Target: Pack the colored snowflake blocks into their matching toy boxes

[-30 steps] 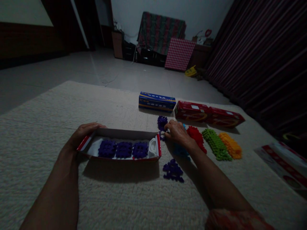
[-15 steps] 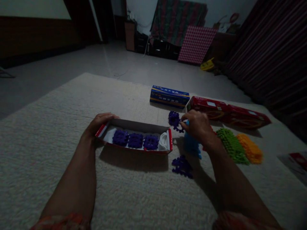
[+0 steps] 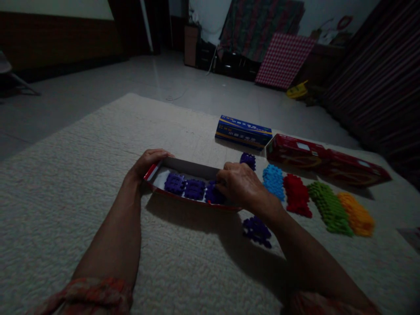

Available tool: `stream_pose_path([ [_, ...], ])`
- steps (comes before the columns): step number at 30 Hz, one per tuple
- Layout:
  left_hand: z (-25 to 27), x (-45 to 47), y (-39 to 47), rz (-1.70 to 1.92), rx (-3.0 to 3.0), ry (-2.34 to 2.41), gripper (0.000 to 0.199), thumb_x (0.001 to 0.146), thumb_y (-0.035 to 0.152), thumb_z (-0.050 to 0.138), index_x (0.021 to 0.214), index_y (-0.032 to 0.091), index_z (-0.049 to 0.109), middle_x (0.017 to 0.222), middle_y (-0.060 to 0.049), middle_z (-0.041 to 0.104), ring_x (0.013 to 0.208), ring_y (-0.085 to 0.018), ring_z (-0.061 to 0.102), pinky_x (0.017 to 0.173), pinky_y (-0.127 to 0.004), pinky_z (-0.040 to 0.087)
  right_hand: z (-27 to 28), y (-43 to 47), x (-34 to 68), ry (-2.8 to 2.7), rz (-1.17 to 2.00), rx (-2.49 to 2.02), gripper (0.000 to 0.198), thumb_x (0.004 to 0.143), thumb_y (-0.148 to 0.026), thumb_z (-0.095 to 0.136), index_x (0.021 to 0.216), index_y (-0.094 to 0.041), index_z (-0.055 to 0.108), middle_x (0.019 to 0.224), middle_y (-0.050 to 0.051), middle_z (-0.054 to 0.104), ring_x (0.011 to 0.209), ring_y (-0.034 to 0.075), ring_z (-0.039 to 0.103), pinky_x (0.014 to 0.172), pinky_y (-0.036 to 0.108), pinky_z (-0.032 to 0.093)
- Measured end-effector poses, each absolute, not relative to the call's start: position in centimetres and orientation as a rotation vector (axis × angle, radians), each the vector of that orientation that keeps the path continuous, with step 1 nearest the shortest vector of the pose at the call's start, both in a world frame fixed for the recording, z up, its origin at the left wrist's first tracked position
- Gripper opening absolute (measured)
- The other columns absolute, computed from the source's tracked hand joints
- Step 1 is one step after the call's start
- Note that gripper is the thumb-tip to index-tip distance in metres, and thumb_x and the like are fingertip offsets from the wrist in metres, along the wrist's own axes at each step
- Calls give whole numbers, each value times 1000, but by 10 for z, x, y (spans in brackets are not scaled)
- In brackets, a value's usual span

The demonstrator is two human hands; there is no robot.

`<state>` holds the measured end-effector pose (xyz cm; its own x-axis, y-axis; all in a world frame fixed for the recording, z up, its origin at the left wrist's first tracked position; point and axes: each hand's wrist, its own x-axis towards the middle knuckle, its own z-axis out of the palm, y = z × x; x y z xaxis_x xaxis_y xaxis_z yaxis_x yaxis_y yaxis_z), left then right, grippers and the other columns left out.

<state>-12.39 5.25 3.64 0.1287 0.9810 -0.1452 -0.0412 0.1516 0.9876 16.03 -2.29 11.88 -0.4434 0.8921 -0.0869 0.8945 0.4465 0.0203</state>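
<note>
A long open cardboard box (image 3: 193, 202) with red edges lies on the pale mat. Its left end is gripped by my left hand (image 3: 151, 161), fingers behind the wall and closed on it. Inside sit several stacks of purple interlocking plastic pieces (image 3: 194, 189) on a white lining. My right hand (image 3: 241, 183) reaches into the right end, bent fingers closed on the rightmost purple stack (image 3: 212, 193); its fingertips are partly hidden. More loose purple pieces (image 3: 257, 232) lie on the mat by my right wrist, and another purple pile (image 3: 248, 161) is behind that hand.
To the right lie piles of blue pieces (image 3: 273, 180), red pieces (image 3: 297, 195), green pieces (image 3: 330, 208) and orange pieces (image 3: 356, 214). Behind them stand a closed blue box (image 3: 243, 132) and two red boxes (image 3: 297, 151). The mat (image 3: 98, 144) spreads over a tiled floor.
My right hand has moved left from the purple pile behind the blue pieces into the box. The blue and red piles are now uncovered. My left hand still holds the box; the view has shifted slightly.
</note>
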Motion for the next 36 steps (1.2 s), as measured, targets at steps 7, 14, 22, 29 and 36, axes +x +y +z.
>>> stream_pose_path([
  [7, 38, -125, 56, 1029, 1179, 1125, 26, 69, 45, 80, 74, 19, 80, 76, -7, 74, 70, -22, 65, 65, -32, 53, 111, -23, 154, 2573, -68, 1567, 17, 96, -23, 64, 97, -16, 79, 101, 12, 73, 90, 22, 65, 78, 34, 42],
  [14, 37, -127, 58, 1009, 1170, 1161, 26, 70, 47, 80, 75, 21, 81, 77, -7, 75, 70, -24, 66, 63, -33, 53, 115, -24, 174, 2606, -101, 1667, 14, 95, -23, 67, 99, -18, 79, 100, 9, 74, 89, 20, 65, 76, 31, 43],
  [22, 38, -125, 54, 990, 1142, 1160, 29, 71, 50, 80, 80, 22, 81, 81, -9, 78, 75, -29, 69, 67, -39, 57, 99, 34, 252, 2254, 134, 2155, 29, 98, -23, 58, 118, -18, 78, 117, 14, 72, 104, 25, 67, 85, 33, 47],
  [29, 43, -123, 53, 1021, 1180, 1183, 27, 69, 49, 81, 75, 22, 80, 78, -9, 77, 72, -29, 67, 63, -36, 55, 71, 47, 270, 2259, 162, 2101, 40, 95, -26, 61, 133, -21, 71, 131, 15, 68, 113, 27, 65, 93, 36, 46],
  [36, 40, -123, 52, 1023, 1178, 1180, 27, 69, 49, 81, 76, 23, 81, 81, -7, 78, 75, -29, 68, 66, -36, 56, 69, 49, 271, 2302, 183, 2066, 33, 92, -21, 61, 120, -20, 78, 125, 13, 70, 109, 26, 65, 90, 34, 45],
])
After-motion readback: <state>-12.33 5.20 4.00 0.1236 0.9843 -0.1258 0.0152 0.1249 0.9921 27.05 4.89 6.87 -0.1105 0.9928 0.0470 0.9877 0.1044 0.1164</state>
